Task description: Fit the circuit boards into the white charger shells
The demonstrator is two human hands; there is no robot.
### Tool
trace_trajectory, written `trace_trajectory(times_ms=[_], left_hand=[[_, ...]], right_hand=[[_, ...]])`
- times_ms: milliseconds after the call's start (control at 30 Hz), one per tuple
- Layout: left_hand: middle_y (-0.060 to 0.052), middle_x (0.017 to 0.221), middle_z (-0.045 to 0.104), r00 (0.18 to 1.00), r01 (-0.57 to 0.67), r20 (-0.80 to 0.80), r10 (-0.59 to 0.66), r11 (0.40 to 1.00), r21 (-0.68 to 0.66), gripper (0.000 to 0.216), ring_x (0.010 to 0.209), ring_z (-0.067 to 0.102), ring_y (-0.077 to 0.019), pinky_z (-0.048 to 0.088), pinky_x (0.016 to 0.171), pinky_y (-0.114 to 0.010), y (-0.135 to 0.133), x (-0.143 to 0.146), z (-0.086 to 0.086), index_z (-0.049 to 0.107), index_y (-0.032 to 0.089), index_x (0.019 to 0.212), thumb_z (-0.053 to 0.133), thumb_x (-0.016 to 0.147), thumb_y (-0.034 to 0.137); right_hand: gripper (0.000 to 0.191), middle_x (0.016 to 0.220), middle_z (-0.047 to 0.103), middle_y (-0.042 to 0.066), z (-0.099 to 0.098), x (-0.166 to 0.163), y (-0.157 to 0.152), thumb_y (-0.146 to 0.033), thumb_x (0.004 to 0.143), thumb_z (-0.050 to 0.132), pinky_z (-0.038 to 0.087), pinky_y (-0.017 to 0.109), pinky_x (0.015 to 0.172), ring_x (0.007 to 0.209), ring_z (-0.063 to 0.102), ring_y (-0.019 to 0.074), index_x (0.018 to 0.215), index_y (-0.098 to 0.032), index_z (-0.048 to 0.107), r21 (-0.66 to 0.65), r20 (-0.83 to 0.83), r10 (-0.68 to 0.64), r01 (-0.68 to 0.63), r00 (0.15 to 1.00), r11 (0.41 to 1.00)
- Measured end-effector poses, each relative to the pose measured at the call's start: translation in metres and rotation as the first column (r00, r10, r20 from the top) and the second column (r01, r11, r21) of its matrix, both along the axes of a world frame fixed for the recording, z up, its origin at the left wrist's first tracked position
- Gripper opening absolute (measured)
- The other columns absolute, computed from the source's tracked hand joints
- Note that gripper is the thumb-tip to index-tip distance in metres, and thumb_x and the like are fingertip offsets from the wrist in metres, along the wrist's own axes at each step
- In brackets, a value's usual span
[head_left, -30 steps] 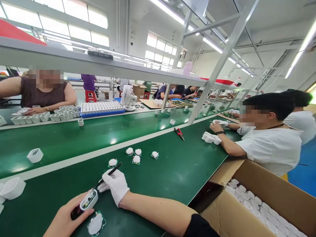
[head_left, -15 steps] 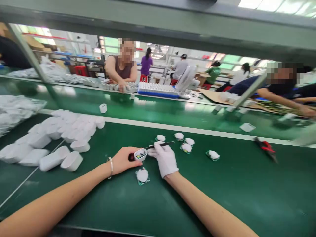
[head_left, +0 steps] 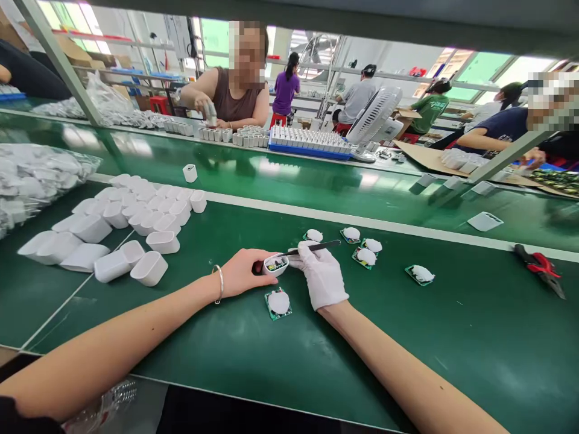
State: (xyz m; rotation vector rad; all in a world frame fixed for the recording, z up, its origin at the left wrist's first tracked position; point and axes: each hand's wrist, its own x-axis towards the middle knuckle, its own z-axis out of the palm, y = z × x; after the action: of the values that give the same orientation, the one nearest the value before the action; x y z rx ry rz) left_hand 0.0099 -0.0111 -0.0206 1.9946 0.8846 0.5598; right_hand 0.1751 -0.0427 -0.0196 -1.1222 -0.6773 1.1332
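Note:
My bare left hand [head_left: 242, 272] is closed around a small white plastic housing [head_left: 275, 265] with a green circuit board showing inside it, held just above the green bench mat [head_left: 316, 361]. My right hand [head_left: 322, 275], in a white glove, pinches black tweezers [head_left: 316, 246] whose tip points into the housing. Directly below the housing lies a green board with a white dome [head_left: 278, 302]. Several more such boards [head_left: 365, 248] lie just beyond my hands.
A pile of empty white housings [head_left: 136, 223] sits to the left, with bagged white parts [head_left: 31, 178] beyond. Red cutters [head_left: 540, 266] lie far right. A green conveyor belt [head_left: 294, 184] runs across behind. Other people work on the far side, near a blue tray [head_left: 310, 141] and a fan [head_left: 373, 120].
The view swung left and down from the co-worker and carton to the bench. My hands keep the housing and tweezers together, now slightly further right; the pile of housings came into view.

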Motion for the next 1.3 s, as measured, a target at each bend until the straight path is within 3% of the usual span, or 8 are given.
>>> trace_trajectory(times_ms=[133,333,500,633,800,967,1300], left_hand=[[0.000,0.083,0.063,1.000,0.004,-0.006,-0.004,1.000,0.008,0.041,0.064,0.044,-0.0113,0.037,0.057,-0.020,0.000,0.000,0.001,0.065,0.020,0.112,0.066,0.073,0.032],[-0.001,0.085,0.064,1.000,-0.010,-0.015,0.011,0.999,0.031,0.040,0.063,0.042,-0.0112,0.038,0.057,-0.020,-0.001,-0.001,0.001,0.065,0.020,0.111,0.065,0.073,0.033],[0.000,0.085,0.064,1.000,0.008,-0.026,-0.007,0.998,0.058,0.040,0.063,0.043,-0.0111,0.037,0.057,-0.020,-0.001,0.000,0.001,0.064,0.019,0.112,0.064,0.074,0.031],[-0.001,0.088,0.064,1.000,-0.002,-0.029,0.004,0.998,0.067,0.041,0.065,0.044,-0.0114,0.038,0.059,-0.021,-0.001,-0.001,0.000,0.063,0.019,0.113,0.064,0.074,0.030],[0.000,0.088,0.064,0.999,0.009,-0.038,-0.006,0.997,0.073,0.040,0.064,0.044,-0.0110,0.038,0.058,-0.020,-0.001,-0.001,0.001,0.063,0.019,0.113,0.064,0.074,0.029],[-0.002,0.097,0.065,0.999,0.003,-0.040,0.001,0.996,0.091,0.040,0.064,0.044,-0.0107,0.040,0.059,-0.021,-0.002,-0.001,0.002,0.064,0.020,0.112,0.065,0.074,0.029],[-0.003,0.101,0.064,0.999,0.016,-0.034,-0.013,0.995,0.100,0.037,0.063,0.044,-0.0105,0.040,0.058,-0.021,-0.002,0.000,0.002,0.064,0.020,0.110,0.065,0.074,0.029]], right_hand=[[0.034,0.069,0.065,-0.001,-0.002,0.001,0.001,-0.041,0.055,0.078,0.056,0.031,0.072,0.068,0.065,0.0145,0.070,-0.016,0.060,-0.010,0.079,0.047,-0.046,0.996,0.999],[0.037,0.071,0.060,-0.003,-0.002,0.005,0.003,-0.045,0.057,0.075,0.055,0.030,0.066,0.065,0.061,0.0128,0.074,-0.017,0.058,0.038,0.160,-0.048,0.043,0.986,0.998],[0.033,0.070,0.060,-0.002,0.003,0.002,0.001,-0.044,0.061,0.073,0.052,0.030,0.070,0.067,0.058,0.0122,0.072,-0.018,0.058,0.082,0.257,0.023,-0.045,0.966,0.996],[0.036,0.072,0.058,-0.003,0.005,0.002,0.002,-0.046,0.059,0.074,0.052,0.030,0.068,0.064,0.057,0.0113,0.077,-0.018,0.057,0.084,0.230,-0.029,0.010,0.973,0.996],[0.035,0.069,0.058,-0.003,0.005,0.002,0.003,-0.045,0.056,0.075,0.052,0.028,0.067,0.064,0.057,0.0112,0.070,-0.018,0.057,0.061,0.239,0.034,-0.049,0.971,0.997],[0.040,0.072,0.058,-0.003,0.006,0.009,0.001,-0.047,0.058,0.074,0.053,0.029,0.061,0.058,0.056,0.0100,0.080,-0.017,0.058,0.067,0.217,-0.085,0.072,0.972,0.995],[0.036,0.071,0.058,-0.002,0.007,0.007,-0.001,-0.046,0.061,0.073,0.054,0.031,0.063,0.057,0.056,0.0101,0.076,-0.017,0.059,0.095,0.277,-0.109,0.086,0.955,0.992]])
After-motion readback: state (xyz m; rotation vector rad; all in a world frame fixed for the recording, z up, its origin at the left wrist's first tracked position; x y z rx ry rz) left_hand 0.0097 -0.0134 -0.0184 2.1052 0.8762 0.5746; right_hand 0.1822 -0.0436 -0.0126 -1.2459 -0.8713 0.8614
